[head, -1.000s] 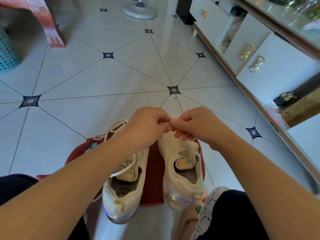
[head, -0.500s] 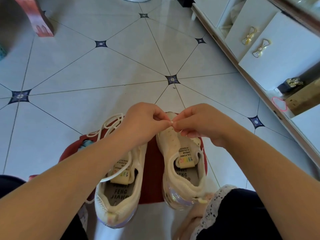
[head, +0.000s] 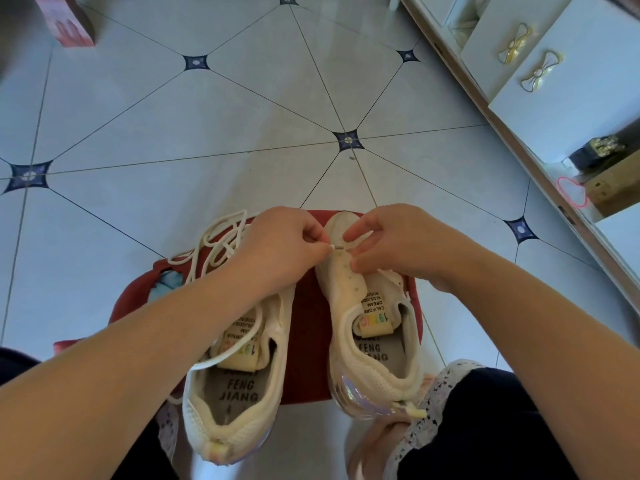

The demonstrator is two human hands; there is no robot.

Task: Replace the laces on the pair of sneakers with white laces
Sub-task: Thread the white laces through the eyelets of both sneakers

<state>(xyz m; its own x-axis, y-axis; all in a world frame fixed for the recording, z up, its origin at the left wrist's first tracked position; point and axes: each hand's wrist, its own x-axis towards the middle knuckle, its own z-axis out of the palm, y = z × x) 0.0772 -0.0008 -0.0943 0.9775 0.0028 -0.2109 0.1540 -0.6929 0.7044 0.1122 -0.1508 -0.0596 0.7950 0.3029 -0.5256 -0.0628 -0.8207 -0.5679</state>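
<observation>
Two cream sneakers stand side by side on a red stool (head: 308, 341), heels toward me. The left sneaker (head: 235, 386) has a white lace (head: 214, 244) trailing loose from its front across the stool. My left hand (head: 280, 244) pinches the lace's tip (head: 336, 248) between thumb and forefinger, over the front of the right sneaker (head: 349, 289). My right hand (head: 405, 240) sits on that sneaker's front, thumb and forefinger curled at its upper on either side of the tip. No lace shows in the right sneaker's eyelets.
The stool stands on a pale tiled floor (head: 207, 126). A white cabinet (head: 540, 98) with bow-shaped handles runs along the right, a cardboard box (head: 616, 188) in its lower shelf. A pink furniture leg (head: 74, 29) is at the far left. My knees flank the stool.
The camera has tipped down and closer. My hands were pinched together on the lace tip; now my right fingers have parted from it and sit on the right sneaker's front.
</observation>
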